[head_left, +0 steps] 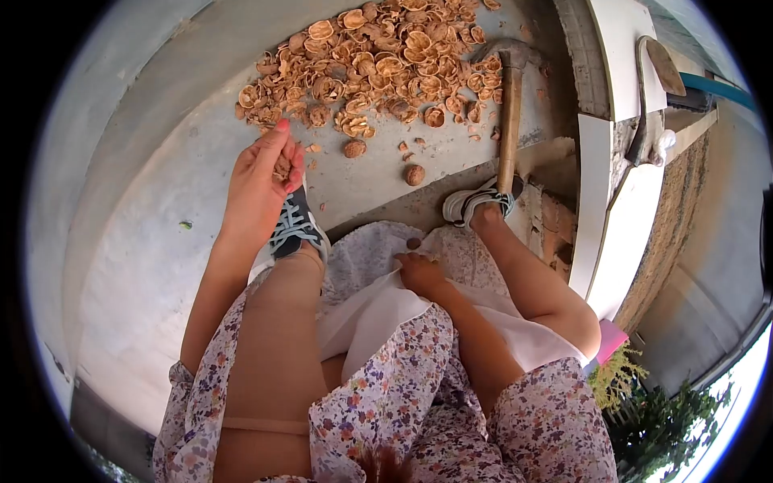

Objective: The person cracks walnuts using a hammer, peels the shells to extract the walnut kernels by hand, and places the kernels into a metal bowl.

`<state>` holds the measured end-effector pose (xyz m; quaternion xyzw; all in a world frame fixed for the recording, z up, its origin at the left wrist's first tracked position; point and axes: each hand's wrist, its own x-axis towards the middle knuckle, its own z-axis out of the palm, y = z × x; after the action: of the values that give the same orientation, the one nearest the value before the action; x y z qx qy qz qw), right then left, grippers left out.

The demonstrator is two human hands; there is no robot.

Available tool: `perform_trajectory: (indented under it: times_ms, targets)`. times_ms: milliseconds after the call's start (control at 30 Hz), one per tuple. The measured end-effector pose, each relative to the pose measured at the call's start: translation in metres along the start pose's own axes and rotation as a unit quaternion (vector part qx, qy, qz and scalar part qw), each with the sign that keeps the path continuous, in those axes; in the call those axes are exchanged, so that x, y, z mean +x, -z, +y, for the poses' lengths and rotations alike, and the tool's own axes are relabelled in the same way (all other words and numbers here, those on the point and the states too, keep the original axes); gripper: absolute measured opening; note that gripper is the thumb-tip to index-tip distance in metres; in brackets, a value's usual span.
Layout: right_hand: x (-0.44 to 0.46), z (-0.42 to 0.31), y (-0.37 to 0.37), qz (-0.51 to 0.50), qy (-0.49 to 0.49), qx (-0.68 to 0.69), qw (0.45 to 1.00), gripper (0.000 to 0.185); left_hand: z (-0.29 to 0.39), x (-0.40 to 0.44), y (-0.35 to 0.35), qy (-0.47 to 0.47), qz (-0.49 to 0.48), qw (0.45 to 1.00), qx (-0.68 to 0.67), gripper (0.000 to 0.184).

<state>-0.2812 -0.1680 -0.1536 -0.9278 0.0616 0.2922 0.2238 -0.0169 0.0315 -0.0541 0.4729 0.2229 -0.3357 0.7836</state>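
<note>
Curled fingers of my left hand (270, 165) close around a brown walnut (282, 167), mostly hidden by the palm, above my left shoe. My right hand (423, 275) is at my lap, its fingers bunched on the white cloth of my skirt (362, 318); the fingertips are partly hidden. Just beyond them a small round brown piece (414, 243) lies on the cloth. Two whole-looking walnuts, one nearer the pile (354, 149) and one nearer my feet (415, 175), rest on the concrete. Behind them spreads a heap of cracked walnut shells (378, 64).
A wooden-handled hammer (510, 121) stands with its head by the shells and its handle end at my right shoe (475, 203). Shell crumbs dot the concrete. On the right, a curved metal tool (642, 105) lies on a white ledge (616, 217), near broken bricks (551, 221).
</note>
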Motion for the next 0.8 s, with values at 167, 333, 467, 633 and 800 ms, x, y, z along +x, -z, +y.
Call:
perform_trajectory:
  times_ms: [167, 333, 467, 633, 800]
  targets:
    - [-0.006, 0.014, -0.050, -0.325, -0.061, 0.085, 0.940, 0.025, 0.000, -0.009, -0.011, 0.009, 0.026, 0.995, 0.095, 0.032]
    - [0.013, 0.093, -0.087, -0.200, -0.085, 0.103, 0.971, 0.020, 0.006, -0.017, -0.018, 0.013, 0.052, 0.993, 0.103, 0.032]
    - [0.030, 0.109, -0.117, -0.056, -0.463, 0.560, 0.684, 0.021, 0.021, -0.024, -0.023, 0.023, 0.089, 0.988, 0.126, 0.033]
    - [0.055, 0.102, -0.116, -0.125, -0.430, 0.407, 0.796, 0.022, 0.031, -0.025, -0.044, 0.026, 0.131, 0.985, 0.109, 0.033]
    - [0.091, 0.063, -0.043, -0.221, -0.286, 0.314, 0.878, 0.023, 0.017, -0.010, -0.046, 0.064, 0.054, 0.995, 0.048, 0.036]
